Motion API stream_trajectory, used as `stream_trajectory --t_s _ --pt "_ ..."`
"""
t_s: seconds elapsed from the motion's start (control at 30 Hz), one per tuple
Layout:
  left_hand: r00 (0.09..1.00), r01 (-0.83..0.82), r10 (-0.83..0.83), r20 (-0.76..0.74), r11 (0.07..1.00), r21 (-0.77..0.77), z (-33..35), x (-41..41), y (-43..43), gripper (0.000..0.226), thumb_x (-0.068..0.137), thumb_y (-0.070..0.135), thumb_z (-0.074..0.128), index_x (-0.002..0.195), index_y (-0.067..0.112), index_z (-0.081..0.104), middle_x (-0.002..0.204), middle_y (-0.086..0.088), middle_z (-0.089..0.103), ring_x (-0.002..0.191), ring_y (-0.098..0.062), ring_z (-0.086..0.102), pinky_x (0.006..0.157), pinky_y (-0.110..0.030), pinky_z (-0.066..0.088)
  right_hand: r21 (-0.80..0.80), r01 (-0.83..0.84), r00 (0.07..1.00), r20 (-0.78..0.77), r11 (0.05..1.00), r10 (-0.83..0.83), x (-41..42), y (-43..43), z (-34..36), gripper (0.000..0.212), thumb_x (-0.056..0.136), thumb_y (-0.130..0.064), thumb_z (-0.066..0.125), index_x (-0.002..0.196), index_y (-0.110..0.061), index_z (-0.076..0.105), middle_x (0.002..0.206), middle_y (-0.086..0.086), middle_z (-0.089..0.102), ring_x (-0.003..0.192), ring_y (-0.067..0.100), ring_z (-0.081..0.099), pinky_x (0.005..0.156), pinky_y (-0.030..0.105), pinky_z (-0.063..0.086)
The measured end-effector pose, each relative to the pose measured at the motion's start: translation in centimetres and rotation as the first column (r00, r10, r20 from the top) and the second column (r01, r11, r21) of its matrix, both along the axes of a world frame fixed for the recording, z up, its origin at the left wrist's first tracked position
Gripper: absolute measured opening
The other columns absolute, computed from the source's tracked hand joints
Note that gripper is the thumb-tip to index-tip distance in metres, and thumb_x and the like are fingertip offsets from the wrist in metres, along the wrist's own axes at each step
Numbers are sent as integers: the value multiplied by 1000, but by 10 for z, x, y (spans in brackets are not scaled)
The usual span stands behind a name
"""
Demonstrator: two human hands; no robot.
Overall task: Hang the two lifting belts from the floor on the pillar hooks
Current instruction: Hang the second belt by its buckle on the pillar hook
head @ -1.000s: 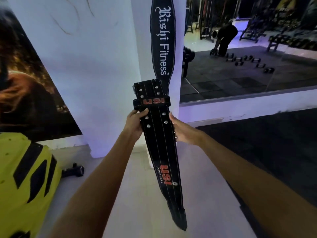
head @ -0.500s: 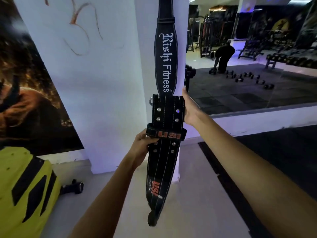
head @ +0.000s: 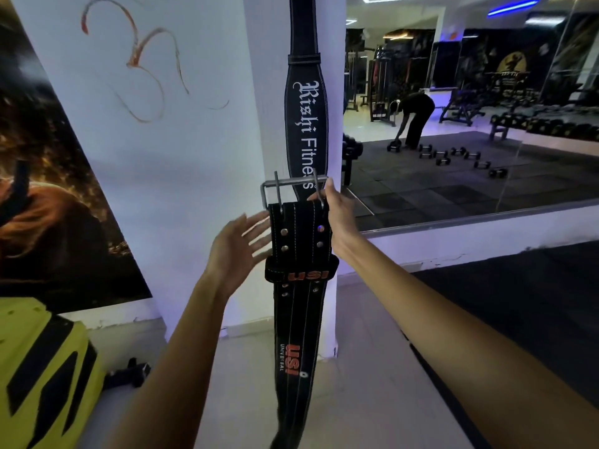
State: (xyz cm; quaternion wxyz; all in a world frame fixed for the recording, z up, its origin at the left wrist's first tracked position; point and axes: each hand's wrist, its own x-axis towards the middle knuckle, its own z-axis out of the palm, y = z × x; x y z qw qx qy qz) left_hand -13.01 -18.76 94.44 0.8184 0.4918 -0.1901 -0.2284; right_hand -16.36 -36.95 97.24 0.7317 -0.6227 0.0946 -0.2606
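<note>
- Lifting belts in view: two, both black, both against the white pillar (head: 256,124).
- Rishi Fitness belt (head: 306,124): hangs flat on the pillar face; its upper end runs out of view, hook not visible.
- USI belt (head: 299,306): held upright in front of the first belt's lower end, its tail trailing toward the floor.
- Buckle (head: 291,192): one metal frame with two prongs, at the USI belt's top.
- Right hand (head: 337,210): fingertips pinch the buckle's right prong.
- Left hand (head: 238,251): fingers spread, palm beside the belt's left edge; contact cannot be confirmed.
</note>
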Motion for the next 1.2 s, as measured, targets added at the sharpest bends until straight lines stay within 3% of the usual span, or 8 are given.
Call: stream_trajectory --t_s 0.1,0.2,0.33,0.5,0.67,0.9,1.07,1.2 --pt "972 -236 219 89 920 313 31 -8 -27 52 94 52 33 87 16 71 83 -3 68 76 -21 62 71 -34 48 -73 11 1000 -2 997 -11 2 10 -9 49 94 -47 39 61 -17 57 61 0 55 47 8 51 43 19 38" --pt "953 -299 290 88 856 421 33 -15 -40 52 88 57 42 77 15 69 73 -2 66 72 -21 60 70 -32 47 -128 51 999 3 990 -51 2 13 -17 48 94 -47 37 64 -17 58 66 5 63 56 16 57 52 25 44" --pt "975 -142 200 -96 896 420 29 -13 -43 45 81 55 50 81 13 68 74 -3 65 75 -21 59 70 -32 49 -135 137 991 10 981 -137 -1 8 -23 46 95 -45 38 65 -17 58 70 6 68 61 16 62 61 27 48" --pt "958 -65 140 -250 956 286 22 -4 -47 44 82 44 41 83 10 68 79 -5 62 74 -23 56 68 -34 46 -155 173 984 -4 973 -176 -3 1 -24 45 92 -47 42 58 -23 60 81 16 73 81 33 69 87 49 52" --pt "963 -258 270 -14 932 253 16 -14 -64 22 83 22 50 72 13 67 76 -3 65 66 -20 56 60 -30 47 -160 191 982 36 968 -188 -10 -7 -17 43 95 -43 39 60 -25 58 68 2 72 78 28 69 85 46 53" --pt "928 -342 371 -39 887 312 23 -16 -80 19 83 22 55 74 10 66 72 -4 62 63 -20 55 58 -28 48 -107 167 985 54 980 -162 -18 -16 -16 44 96 -37 40 62 -16 58 64 1 68 50 3 63 62 23 52" --pt "970 -113 191 -152 902 418 27 -17 -77 32 78 47 67 78 15 64 74 -1 61 69 -18 58 63 -31 50 -33 195 981 25 980 -194 -19 -19 -17 46 96 -37 41 58 -15 56 63 4 67 46 6 60 59 23 51" --pt "988 36 35 -150 895 445 33 -21 -68 19 79 36 64 74 18 60 71 0 55 65 -19 53 66 -36 50 -2 218 976 -8 976 -218 -17 -23 -17 48 96 -36 42 56 -13 56 53 -2 61 44 6 57 51 18 47"
